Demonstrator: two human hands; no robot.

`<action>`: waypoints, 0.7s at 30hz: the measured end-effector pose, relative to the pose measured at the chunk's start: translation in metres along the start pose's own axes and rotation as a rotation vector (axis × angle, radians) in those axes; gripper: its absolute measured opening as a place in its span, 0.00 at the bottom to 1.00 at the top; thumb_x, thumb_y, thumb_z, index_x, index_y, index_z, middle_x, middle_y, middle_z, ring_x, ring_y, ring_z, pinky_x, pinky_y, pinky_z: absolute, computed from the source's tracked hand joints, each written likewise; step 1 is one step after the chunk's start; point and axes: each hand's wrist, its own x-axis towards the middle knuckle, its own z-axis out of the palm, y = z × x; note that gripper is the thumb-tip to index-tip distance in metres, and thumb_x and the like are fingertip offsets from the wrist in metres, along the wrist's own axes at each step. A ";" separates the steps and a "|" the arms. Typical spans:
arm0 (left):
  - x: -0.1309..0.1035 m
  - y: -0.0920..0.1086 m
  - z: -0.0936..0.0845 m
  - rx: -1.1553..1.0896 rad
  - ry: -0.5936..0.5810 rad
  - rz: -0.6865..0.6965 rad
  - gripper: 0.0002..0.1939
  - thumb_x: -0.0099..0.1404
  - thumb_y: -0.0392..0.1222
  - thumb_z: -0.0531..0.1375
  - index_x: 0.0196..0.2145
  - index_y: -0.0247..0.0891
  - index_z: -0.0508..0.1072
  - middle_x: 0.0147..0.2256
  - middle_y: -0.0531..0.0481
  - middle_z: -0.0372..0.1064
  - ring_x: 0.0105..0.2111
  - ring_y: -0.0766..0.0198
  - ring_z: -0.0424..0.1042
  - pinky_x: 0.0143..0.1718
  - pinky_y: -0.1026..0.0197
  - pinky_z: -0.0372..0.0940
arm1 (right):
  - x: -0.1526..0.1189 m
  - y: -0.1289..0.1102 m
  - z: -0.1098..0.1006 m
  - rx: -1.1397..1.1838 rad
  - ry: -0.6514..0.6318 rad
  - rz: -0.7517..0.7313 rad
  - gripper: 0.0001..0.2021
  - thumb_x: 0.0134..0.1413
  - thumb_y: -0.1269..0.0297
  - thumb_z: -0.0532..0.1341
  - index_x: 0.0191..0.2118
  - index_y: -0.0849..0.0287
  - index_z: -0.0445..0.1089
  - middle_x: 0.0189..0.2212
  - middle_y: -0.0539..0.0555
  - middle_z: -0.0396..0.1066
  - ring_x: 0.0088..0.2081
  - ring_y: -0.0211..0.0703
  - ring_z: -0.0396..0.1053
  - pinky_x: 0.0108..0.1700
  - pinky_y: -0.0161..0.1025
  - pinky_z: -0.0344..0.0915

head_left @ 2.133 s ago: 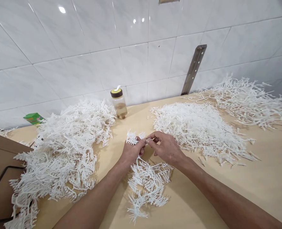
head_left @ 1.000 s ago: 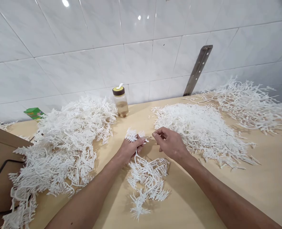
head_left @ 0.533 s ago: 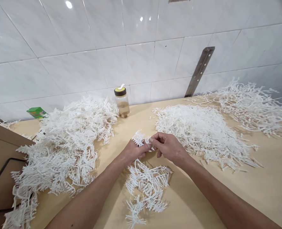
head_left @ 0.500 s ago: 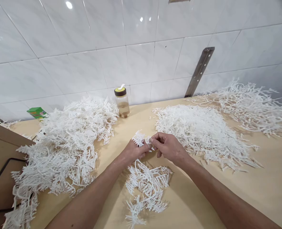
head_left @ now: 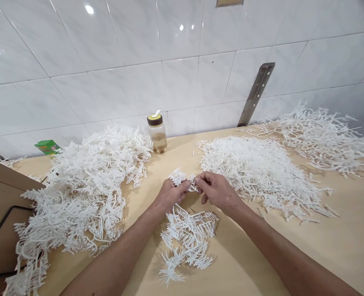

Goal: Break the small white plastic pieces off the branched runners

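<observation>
My left hand (head_left: pixel 173 193) is closed on a white branched plastic strand (head_left: pixel 177 176), its fringed end poking up above the fingers. More of that strand hangs below the hand in a tangled, feathery bunch (head_left: pixel 190 236) over the table. Just to the right, my right hand (head_left: pixel 214 189) pinches the short end of the strand between thumb and forefinger. A small gap separates the two hands, bridged by white bits. Behind my right hand lies a heap of short white pieces (head_left: pixel 249 164).
A large pile of white branched strands (head_left: pixel 83 193) covers the table's left side. Bare white stems (head_left: pixel 330 137) lie far right. A lidded bottle (head_left: pixel 157 135), a green box (head_left: pixel 47 147) and a metal bar (head_left: pixel 257 94) stand near the tiled wall. A cardboard box (head_left: pixel 3 197) is at left.
My left hand has shifted slightly left, widening the gap to my right hand. The hanging bunch has swung a little left and up. My right hand stays almost in place.
</observation>
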 end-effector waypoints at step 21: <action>-0.003 0.007 0.008 -0.096 0.116 -0.005 0.25 0.57 0.55 0.63 0.15 0.39 0.57 0.12 0.59 0.46 0.15 0.73 0.46 0.17 0.65 0.41 | -0.006 -0.009 0.005 -0.251 0.116 -0.104 0.10 0.58 0.57 0.57 0.32 0.57 0.70 0.27 0.51 0.74 0.19 0.39 0.71 0.21 0.34 0.63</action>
